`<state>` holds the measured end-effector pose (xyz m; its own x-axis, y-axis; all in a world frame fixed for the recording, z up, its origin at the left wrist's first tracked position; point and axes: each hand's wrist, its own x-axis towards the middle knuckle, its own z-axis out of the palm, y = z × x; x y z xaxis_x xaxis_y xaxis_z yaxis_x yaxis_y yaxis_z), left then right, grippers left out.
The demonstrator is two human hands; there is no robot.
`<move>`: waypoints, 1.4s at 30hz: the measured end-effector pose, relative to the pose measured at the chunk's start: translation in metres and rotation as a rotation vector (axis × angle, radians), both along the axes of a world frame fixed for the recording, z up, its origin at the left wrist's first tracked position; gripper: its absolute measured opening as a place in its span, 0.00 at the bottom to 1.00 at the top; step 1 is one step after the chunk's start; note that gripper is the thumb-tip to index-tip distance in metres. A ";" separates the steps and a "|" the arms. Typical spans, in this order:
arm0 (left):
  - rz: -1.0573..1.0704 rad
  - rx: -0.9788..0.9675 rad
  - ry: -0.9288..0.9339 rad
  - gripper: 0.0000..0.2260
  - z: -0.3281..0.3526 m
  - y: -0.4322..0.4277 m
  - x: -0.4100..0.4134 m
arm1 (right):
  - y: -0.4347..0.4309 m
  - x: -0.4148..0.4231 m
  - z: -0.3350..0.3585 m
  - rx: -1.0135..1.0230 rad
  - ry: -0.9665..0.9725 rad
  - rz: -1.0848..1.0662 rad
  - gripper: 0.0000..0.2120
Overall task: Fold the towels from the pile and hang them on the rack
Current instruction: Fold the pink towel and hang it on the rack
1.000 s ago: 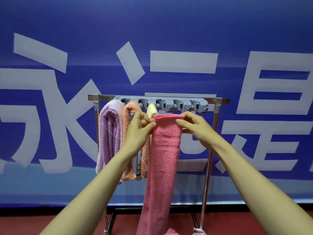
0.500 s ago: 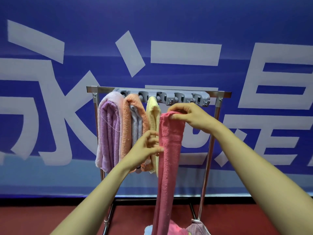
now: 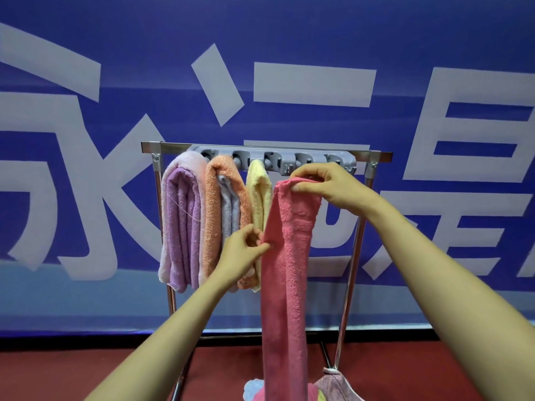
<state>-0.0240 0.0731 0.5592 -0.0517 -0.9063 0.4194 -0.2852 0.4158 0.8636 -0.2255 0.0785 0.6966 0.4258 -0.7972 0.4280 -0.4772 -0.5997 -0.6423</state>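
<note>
Where the chrome tube rack is set before a blue banner with large white characters, a folded lilac terry towel is draped over a peg at the rack's left end. Just beside it, an orange terry towel is hung, with a pale grey towel folded inside it. Next along the rack a narrow pale yellow towel is hung from the grey plastic hook strip fixed under the rack's top bar. In front of the yellow towel's lower part, the left hand is seen with thumb and fingers pinched on the left edge of a long coral-pink terry towel. This pink towel is held folded lengthwise and hangs down past the rack's lower crossbar. Its top fold is gripped by the curled fingers of the right hand, just below the hook strip near the rack's right end. Whether the fold is already caught on a hook cannot be told, since it is hidden by the hand. At the rack's right foot, a pile of mixed towels is partly seen on the red floor.
</note>
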 end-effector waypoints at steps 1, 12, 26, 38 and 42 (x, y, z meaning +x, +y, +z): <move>0.029 -0.030 0.023 0.09 -0.002 0.002 -0.004 | -0.001 0.001 0.001 -0.003 -0.004 -0.020 0.04; -0.269 -0.041 0.140 0.03 -0.010 0.015 -0.003 | -0.009 0.012 0.009 -0.023 -0.010 -0.134 0.05; -0.265 0.179 0.069 0.12 -0.069 -0.010 -0.014 | -0.015 0.018 0.017 -0.114 0.047 -0.156 0.04; -0.402 0.315 0.068 0.16 -0.076 -0.023 -0.032 | -0.003 0.006 0.026 -0.130 0.059 -0.170 0.03; -0.518 0.340 0.089 0.21 -0.069 -0.025 -0.032 | -0.001 0.004 0.031 -0.138 0.082 -0.138 0.05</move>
<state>-0.0563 0.0479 0.4905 -0.4985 -0.8563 0.1349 -0.0410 0.1788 0.9830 -0.2219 0.0774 0.7277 0.3544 -0.7867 0.5055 -0.6086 -0.6045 -0.5140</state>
